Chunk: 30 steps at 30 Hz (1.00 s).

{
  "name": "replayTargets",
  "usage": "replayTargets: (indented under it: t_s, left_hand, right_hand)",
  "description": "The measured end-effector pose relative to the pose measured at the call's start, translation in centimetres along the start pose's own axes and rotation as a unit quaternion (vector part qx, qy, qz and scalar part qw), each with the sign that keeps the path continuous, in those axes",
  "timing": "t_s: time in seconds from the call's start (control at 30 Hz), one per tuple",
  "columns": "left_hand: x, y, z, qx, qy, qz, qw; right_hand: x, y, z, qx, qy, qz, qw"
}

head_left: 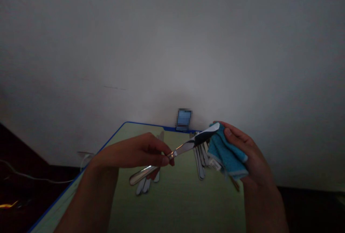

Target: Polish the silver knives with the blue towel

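as left hand pinches knife, right hand grips blue cloth, white tag illegible

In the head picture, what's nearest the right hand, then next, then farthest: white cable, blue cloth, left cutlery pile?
1. Blue cloth, in the right hand.
2. Left cutlery pile, below the left hand.
3. White cable, at far left.

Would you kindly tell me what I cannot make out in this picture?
In the head view:
- Device screen: blurred into blocks.
- Any print on the tag of the blue cloth: too small and blurred.
- Part of the right cutlery: behind the cloth.
- Part of the left cutlery: behind the left hand.
- Table's near edge: cut off below.
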<state>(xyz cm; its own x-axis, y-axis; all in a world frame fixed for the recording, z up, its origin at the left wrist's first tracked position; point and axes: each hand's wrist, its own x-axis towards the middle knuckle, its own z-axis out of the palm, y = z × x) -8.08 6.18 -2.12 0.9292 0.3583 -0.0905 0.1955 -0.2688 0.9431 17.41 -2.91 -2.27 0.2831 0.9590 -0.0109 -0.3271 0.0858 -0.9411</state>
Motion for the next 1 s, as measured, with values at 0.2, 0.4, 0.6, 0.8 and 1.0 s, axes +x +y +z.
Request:
replayTargets:
  t_s: [0.2,0.4,0.6,0.8,1.0]
  left_hand:
    - [-0.1,-0.1,-0.2,0.016,-0.001,-0.003,1.000]
    - [0.4,-0.3,0.0,-0.011,0.037,0.002,0.999]
    - [1.6,-0.3,0.4,-0.072,0.117,0.003,0.991]
    - [2.3,0.2,0.9,-0.112,0.144,0.020,0.983]
    - [2.9,0.7,1.7,-0.137,0.147,0.043,0.979]
  right_hand:
    - [0.1,0.2,-0.2,0.001,0.007,-0.009,1.000]
    - [0.1,0.3,-0.1,0.015,0.020,-0.035,0.999]
    - [0.2,0.5,0.1,0.007,0.022,-0.071,0.997]
    - [0.2,0.5,0.5,0.009,-0.001,-0.069,0.998]
    - [-0.1,1.1,1.1,-0.041,-0.021,-0.071,0.996]
